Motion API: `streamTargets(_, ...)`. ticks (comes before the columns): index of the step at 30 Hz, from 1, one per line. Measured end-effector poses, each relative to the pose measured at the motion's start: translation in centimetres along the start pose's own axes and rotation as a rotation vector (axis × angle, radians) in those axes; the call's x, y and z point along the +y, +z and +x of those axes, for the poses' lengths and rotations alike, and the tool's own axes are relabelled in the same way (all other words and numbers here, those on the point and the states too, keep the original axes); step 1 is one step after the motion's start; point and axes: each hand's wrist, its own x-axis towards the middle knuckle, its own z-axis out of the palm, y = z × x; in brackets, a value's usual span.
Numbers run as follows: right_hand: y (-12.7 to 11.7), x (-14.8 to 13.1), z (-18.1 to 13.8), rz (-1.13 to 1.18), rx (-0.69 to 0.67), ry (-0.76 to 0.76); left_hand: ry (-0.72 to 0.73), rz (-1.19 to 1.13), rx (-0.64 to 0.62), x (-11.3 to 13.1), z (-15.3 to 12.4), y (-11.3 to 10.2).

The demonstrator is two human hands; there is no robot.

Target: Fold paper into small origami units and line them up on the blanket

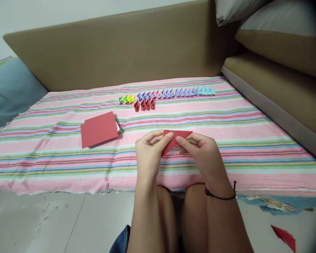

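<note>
A red paper [177,136], folded to a triangle, is pinched between both of my hands above the front edge of a striped cloth [68,154]. My left hand [149,153] grips its left side with thumb and fingers closed. My right hand [202,153] holds the right side the same way. A stack of red paper sheets [98,129] lies flat to the left. Beyond it sits a row of small folded paper boats [168,93] in green, yellow, purple, pink and blue, with several red boats [144,104] just in front.
The cloth covers a low sofa seat with a tan backrest [121,49] and cushions [279,45] at right. My knees are below. A red paper scrap [285,236] lies on the tiled floor at lower right.
</note>
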Motion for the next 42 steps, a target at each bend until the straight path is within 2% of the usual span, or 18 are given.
streamTargets(5,-0.3,0.1,0.1,0.031,0.037,-0.041,-0.045,0.003,-0.051,-0.1,0.1,-0.2)
streamTargets(12,-0.3,0.2,0.1,0.039,0.073,-0.05,-0.062,0.013,-0.05,-0.1,0.1,-0.2)
streamTargets(23,-0.4,0.3,0.2,-0.006,0.139,-0.093,-0.101,0.002,0.003,0.4,0.0,0.2)
streamTargets(29,-0.6,0.5,0.2,-0.046,0.115,-0.077,-0.121,0.009,0.028,0.2,0.0,0.1)
streamTargets(32,-0.9,0.3,0.3,-0.063,0.086,-0.131,-0.116,-0.013,0.019,0.1,0.2,0.0)
streamTargets(35,-1.6,0.0,0.3,-0.116,-0.053,-0.237,-0.119,-0.007,0.05,0.3,0.4,-0.4)
streamTargets(38,-2.1,-0.3,0.3,-0.241,-0.184,-0.379,-0.146,0.014,0.014,0.3,0.6,-0.8)
streamTargets(42,-2.1,-0.6,0.3,-0.364,-0.149,-0.547,-0.147,0.052,-0.036,0.1,0.7,-1.1)
